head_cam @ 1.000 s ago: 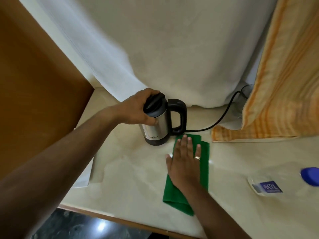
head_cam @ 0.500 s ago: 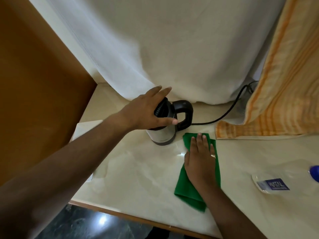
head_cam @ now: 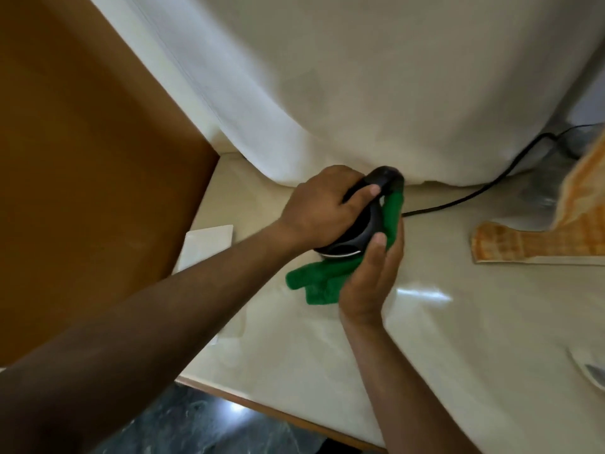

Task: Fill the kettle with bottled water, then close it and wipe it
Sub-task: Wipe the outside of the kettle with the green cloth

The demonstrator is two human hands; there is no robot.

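The kettle [head_cam: 366, 231], steel with a black lid and handle, stands on the cream counter [head_cam: 458, 322] near the white curtain. Seen from above, its lid is down. My left hand [head_cam: 322, 208] grips the top of the kettle from the left, thumb across the lid. My right hand [head_cam: 373, 280] holds a green cloth [head_cam: 320, 278] and presses it against the kettle's right side, up by the handle. The rest of the cloth trails onto the counter in front. Only a clear edge of the water bottle [head_cam: 589, 368] shows at the far right.
A black power cord [head_cam: 474, 194] runs from the kettle to the back right. An orange striped towel [head_cam: 537, 247] lies at the right. A white tile [head_cam: 206, 244] lies beside the brown wooden panel [head_cam: 82, 191] on the left. The counter's front edge runs below my arms.
My right hand has lifted the green cloth off the counter and brought it against the kettle's side. My left hand has closed down on the kettle's top. The view has tilted to look more steeply down.
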